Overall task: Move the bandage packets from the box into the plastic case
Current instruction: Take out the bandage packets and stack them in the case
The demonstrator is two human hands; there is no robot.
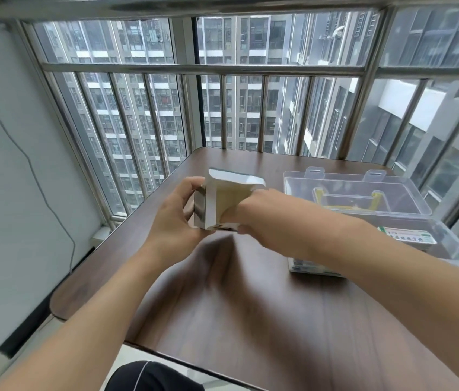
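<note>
**Inspector:** What is lying around the hands, and is anything blocking the view?

**Assistant:** To the right of the fingers, the plastic case (363,193) is sitting open, lid up, on the table (251,306). The right forearm is crossing in front of its near part. Printed packets (407,235) are showing through the clear wall, past the right wrist, and more are lying below the forearm. A yellowish piece is sitting inside the case; I cannot tell what it is.

**Inspector:** Surface and room?

**Assistant:** A dark wood-grain table is standing against a barred window (222,108) beyond the fingers, with tower blocks outside. A thin cable (25,153) is hanging down the pale wall on the left.

**Inspector:** The box?

**Assistant:** The box (222,204) is being held above the table between both hands, its flap standing open at the top, pale card, grey-printed side. The left hand (177,213) is gripping its left side, fingers curled round. The right hand (253,213) is reaching into the opening, fingers hidden inside, so I cannot tell how they are set.
</note>
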